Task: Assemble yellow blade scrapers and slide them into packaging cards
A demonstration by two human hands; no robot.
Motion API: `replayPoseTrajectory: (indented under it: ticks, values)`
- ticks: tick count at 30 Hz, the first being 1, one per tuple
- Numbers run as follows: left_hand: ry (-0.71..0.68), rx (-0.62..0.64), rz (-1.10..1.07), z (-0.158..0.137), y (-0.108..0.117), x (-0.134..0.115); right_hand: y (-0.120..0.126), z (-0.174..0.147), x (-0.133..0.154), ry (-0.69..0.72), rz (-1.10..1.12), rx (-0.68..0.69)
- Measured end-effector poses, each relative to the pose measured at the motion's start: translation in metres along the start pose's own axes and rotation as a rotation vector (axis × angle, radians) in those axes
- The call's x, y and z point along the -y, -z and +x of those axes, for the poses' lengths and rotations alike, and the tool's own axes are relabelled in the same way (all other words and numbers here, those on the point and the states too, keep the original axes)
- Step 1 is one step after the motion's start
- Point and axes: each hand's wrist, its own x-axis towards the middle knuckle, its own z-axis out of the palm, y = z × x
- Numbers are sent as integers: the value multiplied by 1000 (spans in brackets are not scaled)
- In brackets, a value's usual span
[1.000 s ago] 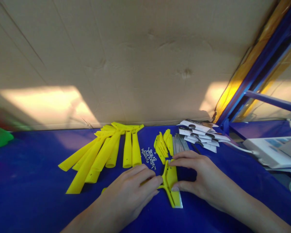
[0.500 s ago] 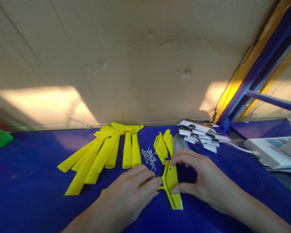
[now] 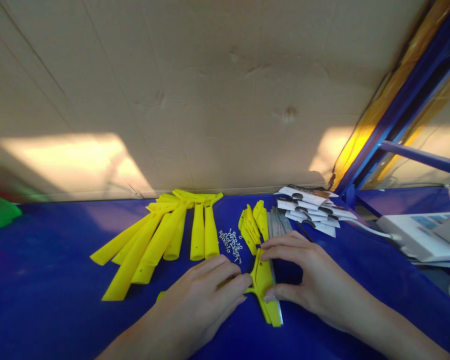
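My left hand (image 3: 206, 295) is closed around the handle of a yellow scraper, most of it hidden under the palm. The scraper's forked head (image 3: 255, 282) sticks out to the right of my fingers. Over that head lies a flat yellow cover plate (image 3: 264, 282), which my right hand (image 3: 288, 270) grips with the thumb low and the fingers at its upper end. Along the plate's right side a thin metal blade (image 3: 280, 311) shows its edge. Just beyond are several loose yellow cover plates (image 3: 250, 227) and a stack of grey blades (image 3: 278, 222).
Yellow scraper handles (image 3: 161, 235) lie piled at the left. Small screws and nuts (image 3: 230, 244) are scattered beside them. Folded white cards (image 3: 309, 207) are stacked at the back right, near a white box (image 3: 423, 235) with cables. A cardboard wall (image 3: 210, 100) rises behind the blue table (image 3: 52, 280).
The cover plate has shifted left onto the scraper head, covering its inner slot, and more of the blade's edge shows on the right. My left hand has stayed in place.
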Motion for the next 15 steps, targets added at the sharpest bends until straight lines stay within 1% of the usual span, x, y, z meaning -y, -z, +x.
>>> replayPoseTrajectory:
  ticks: [5, 8, 10, 12, 14, 15]
  values:
    - [-4, 19, 6, 1, 1, 0, 2, -1, 0, 0, -93, 44]
    - [-5, 31, 15, 1, 2, -1, 4, -1, -1, -23, -72, 78]
    - [-11, -16, 39, 1, 3, -3, 5, -1, -1, -62, -13, 46]
    - [-24, -113, 99, 2, 6, -6, 7, -1, 1, -104, 65, -14]
    - [-46, -214, 178, 3, 10, -8, 9, 0, 4, -162, 185, -56]
    - [-57, -240, 213, 3, 12, -9, 10, 1, 7, -205, 273, -54]
